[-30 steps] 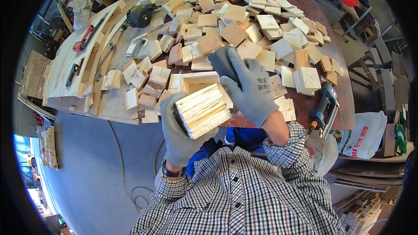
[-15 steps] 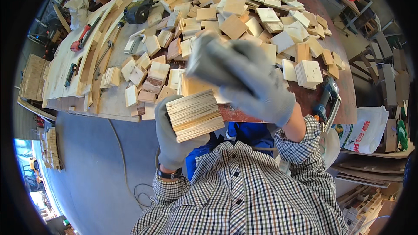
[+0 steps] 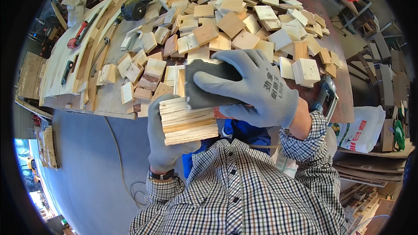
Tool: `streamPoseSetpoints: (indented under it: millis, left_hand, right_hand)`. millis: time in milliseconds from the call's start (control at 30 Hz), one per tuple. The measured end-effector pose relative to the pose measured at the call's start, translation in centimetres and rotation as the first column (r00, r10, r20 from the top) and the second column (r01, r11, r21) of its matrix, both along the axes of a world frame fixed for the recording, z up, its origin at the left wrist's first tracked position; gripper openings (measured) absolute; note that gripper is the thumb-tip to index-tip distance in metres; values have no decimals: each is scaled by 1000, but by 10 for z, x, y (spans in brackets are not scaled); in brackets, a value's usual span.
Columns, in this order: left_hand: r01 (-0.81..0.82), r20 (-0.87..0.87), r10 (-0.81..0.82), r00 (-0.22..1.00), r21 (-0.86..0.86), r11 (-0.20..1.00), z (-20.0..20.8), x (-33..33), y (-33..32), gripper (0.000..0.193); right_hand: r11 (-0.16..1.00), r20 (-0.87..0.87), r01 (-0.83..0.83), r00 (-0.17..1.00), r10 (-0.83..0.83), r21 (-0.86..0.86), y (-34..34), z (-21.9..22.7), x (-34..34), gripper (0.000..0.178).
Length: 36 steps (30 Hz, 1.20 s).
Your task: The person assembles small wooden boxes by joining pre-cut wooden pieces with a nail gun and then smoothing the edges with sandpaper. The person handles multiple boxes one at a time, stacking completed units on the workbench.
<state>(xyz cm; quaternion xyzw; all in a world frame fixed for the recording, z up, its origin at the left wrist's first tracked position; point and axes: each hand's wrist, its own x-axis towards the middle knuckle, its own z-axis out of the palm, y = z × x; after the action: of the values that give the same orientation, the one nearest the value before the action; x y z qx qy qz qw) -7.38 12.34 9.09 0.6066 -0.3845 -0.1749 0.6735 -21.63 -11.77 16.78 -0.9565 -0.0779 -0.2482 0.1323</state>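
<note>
My left hand (image 3: 163, 154), in a grey work glove, is wrapped round a stack of thin wooden pieces (image 3: 189, 124) held in front of my chest, with their layered edges facing up. My right hand (image 3: 259, 89), gloved too, grips a dark grey sanding block (image 3: 198, 99) from above, fingers along its face. The block's lower left corner meets the stack's upper right edge. Glove and block hide part of the stack's far side. Just beyond both hands lies a large heap of square wooden pieces (image 3: 230, 24) on the table.
The reddish-brown table (image 3: 342, 82) carries a teal hand tool (image 3: 324, 91) at its right edge. To the left lie long boards, a red-handled tool (image 3: 78, 39) and a black and yellow tool (image 3: 136, 8). A white bag (image 3: 365, 126) sits right. A hose (image 3: 116, 141) crosses the floor.
My right hand, blurred earlier above the stack, has come down and nearer with the sanding block, which now touches the stack. The left hand and the stack have shifted slightly left.
</note>
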Motion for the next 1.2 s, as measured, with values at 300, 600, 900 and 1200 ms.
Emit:
streamPoseSetpoints:
  millis: [300,600,900,1200]
  left_hand:
    - [69,-77,-64,995,68,995,-18,6,21,108]
    - [70,-359,-81,930,-45,997,-60,2,43,96]
    - [130,-673,-447,590,-467,875,-61,11,32,88]
    - [-9,-750,-455,480,-523,852,-58,11,17,85]
  right_hand:
    - [973,150,5,988,-41,231,8,-3,4,76]
    - [863,191,-75,981,-25,500,15,-38,7,82]
    - [663,41,83,985,-170,744,29,-98,-12,78]
    - [901,14,18,1000,-27,434,72,-44,-10,65]
